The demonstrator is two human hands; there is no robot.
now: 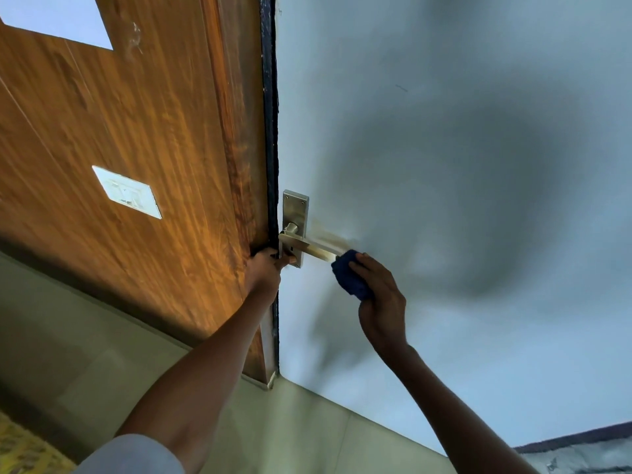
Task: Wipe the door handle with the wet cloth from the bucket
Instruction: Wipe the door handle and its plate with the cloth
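White sleeve cuff sat at the 7 o'clock edge of frame, closest to the lens, with the left forearm running up from it toward centre. Left hand was clamped around the dark door edge just below the latch, fingers wrapped out of sight, thumb lying against the bottom of the metal backplate. Right hand, at 4 o'clock from the plate, was closed on a bunched blue cloth, fingers curled over the top of it. Cloth was pressed against the free end of the door handle, which stuck out from the plate toward 4 o'clock; lever was motion-blurred, so exact contact patch unclear. Pale blue-grey door face filled the right half, with a broad soft shadow across it. Wood-grain panel filled the left half, with a white switch plate at 9 o'clock from the handle. Tiled floor showed at 6 o'clock.
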